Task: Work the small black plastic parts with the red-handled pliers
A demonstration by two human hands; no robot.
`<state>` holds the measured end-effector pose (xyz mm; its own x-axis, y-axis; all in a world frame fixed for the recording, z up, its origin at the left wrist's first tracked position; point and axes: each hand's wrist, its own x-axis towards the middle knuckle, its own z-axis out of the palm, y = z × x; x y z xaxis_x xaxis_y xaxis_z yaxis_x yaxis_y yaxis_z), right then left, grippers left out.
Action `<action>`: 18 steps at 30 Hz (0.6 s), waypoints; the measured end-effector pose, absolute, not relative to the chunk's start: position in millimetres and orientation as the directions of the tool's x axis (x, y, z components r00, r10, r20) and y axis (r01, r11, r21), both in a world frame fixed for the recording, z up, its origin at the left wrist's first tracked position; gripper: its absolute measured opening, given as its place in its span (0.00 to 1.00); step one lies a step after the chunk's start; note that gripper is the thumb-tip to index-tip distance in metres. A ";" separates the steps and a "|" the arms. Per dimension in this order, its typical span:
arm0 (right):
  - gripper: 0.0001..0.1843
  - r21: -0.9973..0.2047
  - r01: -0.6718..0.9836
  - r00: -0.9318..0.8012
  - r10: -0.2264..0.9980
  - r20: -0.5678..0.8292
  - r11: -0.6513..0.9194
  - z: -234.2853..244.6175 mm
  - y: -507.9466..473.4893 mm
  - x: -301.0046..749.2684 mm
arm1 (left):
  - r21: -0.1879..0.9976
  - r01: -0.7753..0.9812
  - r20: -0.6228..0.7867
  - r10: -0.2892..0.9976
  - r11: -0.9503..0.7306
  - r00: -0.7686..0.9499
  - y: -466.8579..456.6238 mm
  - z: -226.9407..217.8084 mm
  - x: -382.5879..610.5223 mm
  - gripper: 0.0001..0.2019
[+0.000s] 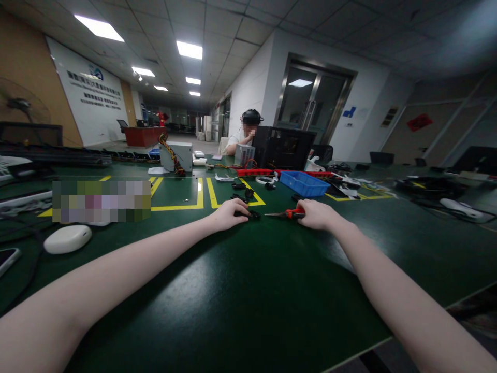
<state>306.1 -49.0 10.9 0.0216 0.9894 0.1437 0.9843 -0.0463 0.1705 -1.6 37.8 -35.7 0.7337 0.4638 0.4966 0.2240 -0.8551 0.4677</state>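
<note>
My left hand [229,215] rests low over the green table, its fingers closed on a small black part [253,215] whose exact kind I cannot make out. Facing it from the right, my right hand [316,214] is wrapped around the red and black handles of long-nosed pliers [289,213]. The narrow metal jaws point left and end a short gap from the black part. Just beyond my left hand, several more small black pieces [248,193] lie inside a yellow-taped rectangle.
A blue tray [305,184] stands beyond my right hand. Farther back are a black computer case [283,147], a power supply [176,156] with bundled wires, and a person [236,142] seated across. A white rounded device [68,239] lies at left, a mouse [461,208] at right.
</note>
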 end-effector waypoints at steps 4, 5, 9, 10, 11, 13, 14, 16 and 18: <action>0.14 0.311 0.950 -0.139 0.924 0.357 0.022 4.0 -51.4 308.7 | 0.464 0.203 0.492 0.442 -0.862 0.750 36.2 -34.7 -1.8 0.08; 0.15 0.318 0.947 -0.168 0.904 0.394 0.037 2.1 -51.9 309.4 | 0.466 0.198 0.492 0.439 -0.862 0.752 35.8 -34.5 -1.8 0.08; 0.17 0.312 0.945 -0.242 0.844 0.478 0.093 -3.4 -53.0 307.3 | 0.484 0.181 0.481 0.433 -0.856 0.762 34.7 -34.3 -1.7 0.09; 0.17 0.315 0.943 -0.262 0.833 0.487 0.112 -3.8 -53.2 304.7 | 0.488 0.179 0.477 0.433 -0.854 0.765 34.5 -34.3 -1.8 0.09; 0.18 0.320 0.938 -0.284 0.822 0.493 0.133 -4.0 -53.4 301.3 | 0.491 0.177 0.473 0.431 -0.853 0.768 34.4 -34.3 -1.8 0.09; 0.18 0.330 0.927 -0.330 0.800 0.500 0.176 -3.6 -53.7 292.7 | 0.495 0.175 0.470 0.431 -0.851 0.770 34.4 -34.3 -2.0 0.09; 0.19 0.337 0.921 -0.350 0.791 0.502 0.194 -3.2 -53.7 288.0 | 0.497 0.173 0.469 0.431 -0.850 0.771 34.4 -34.2 -2.1 0.10; 0.19 0.350 0.911 -0.379 0.778 0.500 0.218 -2.5 -53.7 279.2 | 0.503 0.166 0.466 0.428 -0.848 0.775 34.5 -33.7 -2.4 0.10; 0.20 0.365 0.902 -0.398 0.777 0.488 0.233 -2.0 -53.5 272.8 | 0.512 0.156 0.460 0.423 -0.845 0.780 34.7 -33.1 -2.7 0.10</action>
